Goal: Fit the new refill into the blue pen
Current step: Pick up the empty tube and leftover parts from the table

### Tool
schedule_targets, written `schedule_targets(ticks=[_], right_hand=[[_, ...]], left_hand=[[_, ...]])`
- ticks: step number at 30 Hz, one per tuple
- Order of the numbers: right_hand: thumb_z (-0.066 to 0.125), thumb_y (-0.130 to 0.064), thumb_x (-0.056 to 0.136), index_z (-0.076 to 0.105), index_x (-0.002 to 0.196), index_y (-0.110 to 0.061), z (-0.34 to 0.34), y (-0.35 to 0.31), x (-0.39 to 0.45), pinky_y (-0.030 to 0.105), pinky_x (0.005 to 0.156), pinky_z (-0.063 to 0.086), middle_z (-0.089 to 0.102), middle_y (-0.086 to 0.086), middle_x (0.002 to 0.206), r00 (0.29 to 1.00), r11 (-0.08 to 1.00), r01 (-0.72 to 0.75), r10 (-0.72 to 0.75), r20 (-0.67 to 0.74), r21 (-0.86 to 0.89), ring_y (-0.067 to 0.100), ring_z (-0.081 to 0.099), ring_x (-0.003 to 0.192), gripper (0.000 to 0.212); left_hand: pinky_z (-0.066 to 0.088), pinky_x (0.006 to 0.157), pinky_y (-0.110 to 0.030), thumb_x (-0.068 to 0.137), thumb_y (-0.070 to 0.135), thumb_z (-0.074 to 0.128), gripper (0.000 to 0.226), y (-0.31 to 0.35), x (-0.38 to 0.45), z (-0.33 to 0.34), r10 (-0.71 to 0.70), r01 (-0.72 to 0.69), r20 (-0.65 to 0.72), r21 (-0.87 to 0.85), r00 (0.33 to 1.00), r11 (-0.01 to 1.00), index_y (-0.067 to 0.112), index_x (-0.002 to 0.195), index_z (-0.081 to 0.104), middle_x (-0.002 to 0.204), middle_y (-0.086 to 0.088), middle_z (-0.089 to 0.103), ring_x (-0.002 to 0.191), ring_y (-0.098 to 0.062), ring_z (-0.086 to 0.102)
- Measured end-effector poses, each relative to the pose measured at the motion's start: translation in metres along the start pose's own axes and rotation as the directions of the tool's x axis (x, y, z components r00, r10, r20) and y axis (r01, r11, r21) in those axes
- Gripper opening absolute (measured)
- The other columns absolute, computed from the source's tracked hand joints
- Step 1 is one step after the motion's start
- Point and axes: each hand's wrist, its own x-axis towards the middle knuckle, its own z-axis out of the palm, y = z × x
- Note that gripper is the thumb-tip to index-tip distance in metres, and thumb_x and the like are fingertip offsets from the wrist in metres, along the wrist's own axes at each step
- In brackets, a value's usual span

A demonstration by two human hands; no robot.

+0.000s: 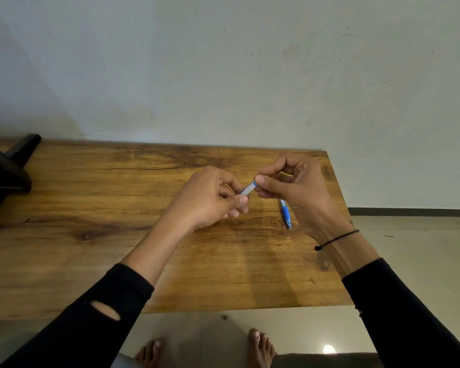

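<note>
Above the wooden table (91, 208), both hands hold a short clear, blue-tipped piece (248, 188); whether it is the refill's packet or part of the pen I cannot tell. My left hand (210, 197) pinches its lower left end. My right hand (298, 192) pinches its upper right, blue end between thumb and fingers. A blue pen part (286, 215) with a blue grip lies on the table under my right hand, its upper end hidden by the palm.
A dark object (8, 171) stands at the table's far left. A pale wall runs behind the table. The table's right edge (340, 197) is close to my right hand. Bare feet (260, 346) stand on the tiled floor below the near edge.
</note>
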Motion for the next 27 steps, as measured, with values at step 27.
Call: schedule_targets(ticks=[27], right_hand=[[0.074,0.011,0.093,0.075,0.101,-0.001,0.014,-0.003,-0.01,0.025,0.07,0.064,0.078,0.017,0.097,0.939,0.944,0.311,-0.323,-0.117,-0.113,0.035,0.079,0.088,0.014]], left_hand=[[0.066,0.076,-0.035,0.099,0.021,0.079,0.013,0.004,0.001,0.002,0.07,-0.072,-0.086,-0.022,0.994,0.997,0.022,0.088,0.074,0.081,0.004,0.086,0.081,-0.02,0.084]])
